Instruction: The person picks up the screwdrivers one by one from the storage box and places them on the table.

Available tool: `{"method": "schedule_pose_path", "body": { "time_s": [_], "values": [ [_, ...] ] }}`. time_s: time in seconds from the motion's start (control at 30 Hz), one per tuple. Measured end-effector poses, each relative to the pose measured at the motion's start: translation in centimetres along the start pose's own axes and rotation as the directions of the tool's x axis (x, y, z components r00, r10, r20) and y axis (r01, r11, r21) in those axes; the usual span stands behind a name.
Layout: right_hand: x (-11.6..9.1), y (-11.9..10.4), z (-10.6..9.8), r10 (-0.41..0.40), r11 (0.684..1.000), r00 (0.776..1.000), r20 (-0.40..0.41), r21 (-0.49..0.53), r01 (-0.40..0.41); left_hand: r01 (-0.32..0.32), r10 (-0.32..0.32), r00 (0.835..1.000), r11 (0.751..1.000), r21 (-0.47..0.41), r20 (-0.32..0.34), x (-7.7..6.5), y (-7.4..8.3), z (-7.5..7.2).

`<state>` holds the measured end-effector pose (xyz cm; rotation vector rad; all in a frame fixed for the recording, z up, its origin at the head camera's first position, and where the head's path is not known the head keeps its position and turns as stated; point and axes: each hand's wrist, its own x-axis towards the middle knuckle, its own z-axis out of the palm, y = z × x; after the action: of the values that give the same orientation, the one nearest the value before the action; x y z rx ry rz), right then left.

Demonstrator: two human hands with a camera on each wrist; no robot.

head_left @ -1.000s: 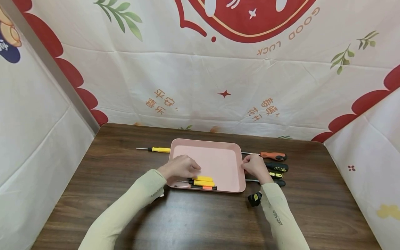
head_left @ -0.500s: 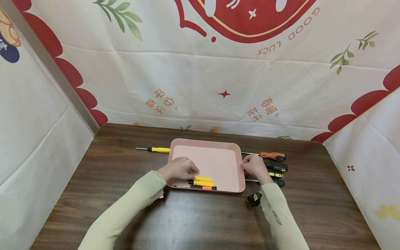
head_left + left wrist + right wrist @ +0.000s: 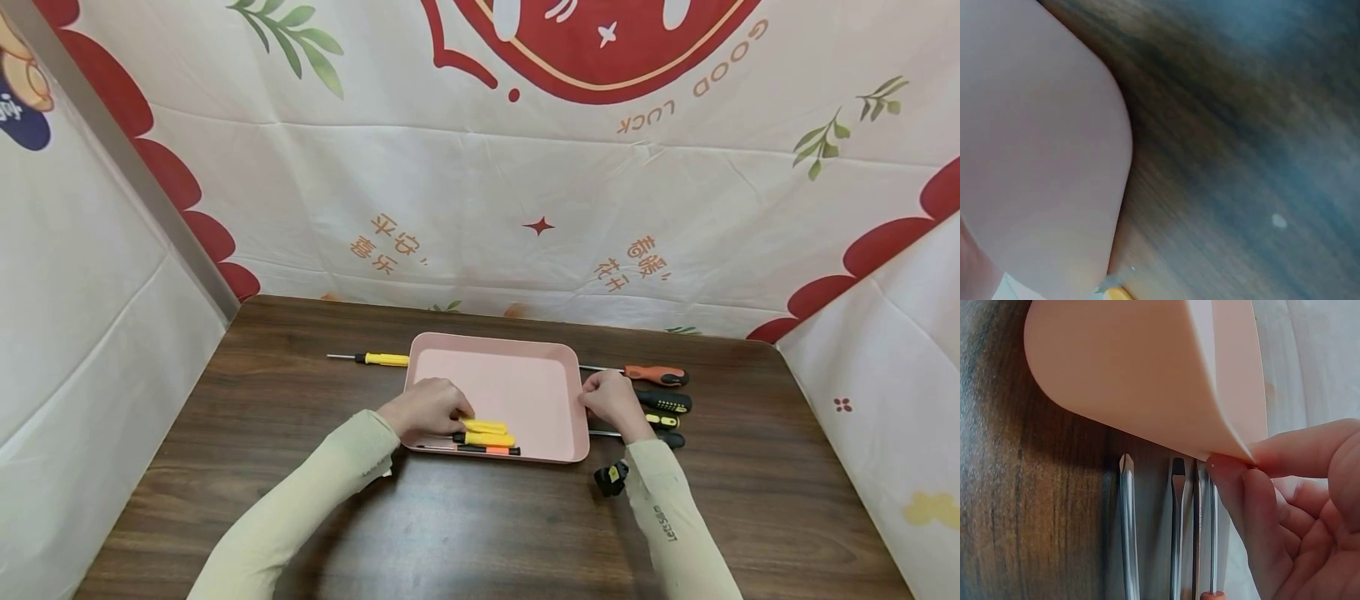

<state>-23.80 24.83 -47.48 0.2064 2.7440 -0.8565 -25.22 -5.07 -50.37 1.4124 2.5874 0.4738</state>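
A pink tray [image 3: 525, 392] sits on the wooden table. Inside its near side lie a yellow-handled screwdriver [image 3: 491, 439] and a slim black-and-orange screwdriver [image 3: 487, 451]. My left hand [image 3: 431, 407] reaches over the tray's left side, fingers curled at a second yellow-handled screwdriver [image 3: 486, 426] and pinching it near the handle's end; its shaft is hidden by the hand. My right hand [image 3: 611, 400] pinches the tray's right rim between thumb and fingers, as the right wrist view shows. The left wrist view holds mainly the tray's outer wall [image 3: 1041, 144].
Right of the tray lie several screwdrivers, among them an orange-handled one [image 3: 656, 374] and a black-handled one with yellow dots [image 3: 665, 402]. Another yellow-handled screwdriver [image 3: 384, 360] lies at the left. A small black box [image 3: 611, 477] is beside the right sleeve. A printed cloth [image 3: 465, 183] hangs behind.
My left hand has lowered onto the farther yellow-handled screwdriver, which has shifted slightly left and away from the one beside it. The right hand and the tray have stayed put.
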Motion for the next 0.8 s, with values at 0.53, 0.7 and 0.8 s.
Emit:
{"method": "schedule_pose_path", "body": {
  "time_s": [0.53, 0.7, 0.8],
  "values": [
    [-0.03, -0.25, -0.05, 0.019, 1.000, 1.000, 0.006, -0.002, -0.019, 0.012, -0.009, 0.999, 0.997, 0.080, -0.032, -0.05, 0.19, 0.26],
    [-0.14, -0.34, -0.08, 0.024, 1.000, 1.000, 0.006, -0.007, -0.024, 0.033, -0.030, 0.998, 0.998, 0.045, -0.059, -0.24, 0.19, -0.11],
    [-0.16, -0.30, -0.09, 0.024, 1.000, 1.000, 0.005, -0.008, -0.024, 0.034, -0.034, 0.996, 0.999, 0.000, -0.088, -0.35, 0.05, -0.50]
  ]
}}
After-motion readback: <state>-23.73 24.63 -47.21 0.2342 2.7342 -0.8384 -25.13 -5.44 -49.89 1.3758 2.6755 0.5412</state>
